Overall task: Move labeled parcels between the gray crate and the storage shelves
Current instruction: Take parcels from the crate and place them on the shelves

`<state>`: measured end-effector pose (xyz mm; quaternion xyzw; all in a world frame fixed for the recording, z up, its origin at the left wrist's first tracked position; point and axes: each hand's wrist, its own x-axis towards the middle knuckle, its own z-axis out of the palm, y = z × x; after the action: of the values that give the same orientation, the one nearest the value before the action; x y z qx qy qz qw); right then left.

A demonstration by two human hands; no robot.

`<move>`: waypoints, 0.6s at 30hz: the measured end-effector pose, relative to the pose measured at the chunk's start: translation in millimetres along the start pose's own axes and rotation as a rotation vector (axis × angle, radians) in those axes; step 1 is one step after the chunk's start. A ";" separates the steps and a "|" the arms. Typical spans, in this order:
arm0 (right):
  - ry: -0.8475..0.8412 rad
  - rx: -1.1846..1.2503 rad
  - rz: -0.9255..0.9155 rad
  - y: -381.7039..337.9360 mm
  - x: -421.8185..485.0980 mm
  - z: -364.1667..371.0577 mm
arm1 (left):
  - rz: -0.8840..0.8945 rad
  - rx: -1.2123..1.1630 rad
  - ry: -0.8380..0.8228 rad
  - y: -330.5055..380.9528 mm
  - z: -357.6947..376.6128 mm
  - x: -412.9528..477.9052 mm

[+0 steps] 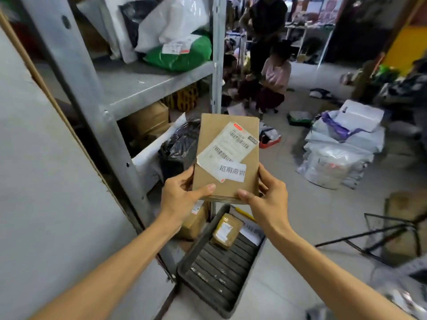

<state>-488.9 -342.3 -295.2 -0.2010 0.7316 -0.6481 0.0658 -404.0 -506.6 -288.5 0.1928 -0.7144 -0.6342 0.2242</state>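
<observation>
Head view, the only one here. Dead centre of the frame, both hands hold a flat brown cardboard parcel (227,158) up in the air, face toward the camera. The left hand (182,195) grips its lower left corner, thumb across the front and fingers curled behind. The right hand (265,197) does the same on the lower right corner, thumb on the bottom edge. There's a white shipping label (227,146) stuck on crooked with barcodes, and a smaller white sticker (232,173) with printed characters overlapping its bottom end.

Straight below the parcel, lower centre, the gray crate (217,271) sits on the floor with its ribbed bottom mostly showing. At its far end lie a small brown taped parcel (227,230) and a flat white packet (250,229) just beside it. Another brown box (194,222) is on the floor touching the crate's left side, partly hidden by the left wrist.

The metal shelves (147,86) fill the left and upper left. The upper shelf carries a green bag (180,55) with a white bag (175,21) on top. The lower level holds a black plastic bag (180,146) and a cardboard box (147,118).

On the right, a pile of white mailer bags (342,144) is on the floor. In the upper middle background, one person (275,79) crouches among scattered stuff.
</observation>
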 end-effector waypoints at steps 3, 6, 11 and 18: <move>0.070 -0.024 0.085 42.3 19.8 13.3 | -0.074 -0.019 -0.081 -41.3 5.9 42.2; 0.157 -0.025 0.191 87.7 31.8 15.9 | -0.157 -0.022 -0.175 -87.2 23.8 73.9; 0.244 -0.036 0.342 171.9 49.2 4.9 | -0.316 0.015 -0.318 -163.5 70.0 118.3; 0.247 -0.013 0.538 302.3 93.5 -9.6 | -0.548 0.082 -0.345 -266.7 139.8 177.2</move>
<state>-640.7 -345.1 -573.0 0.0798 0.7653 -0.6222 0.1444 -631.5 -523.5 -553.1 0.2766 -0.6881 -0.6651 -0.0872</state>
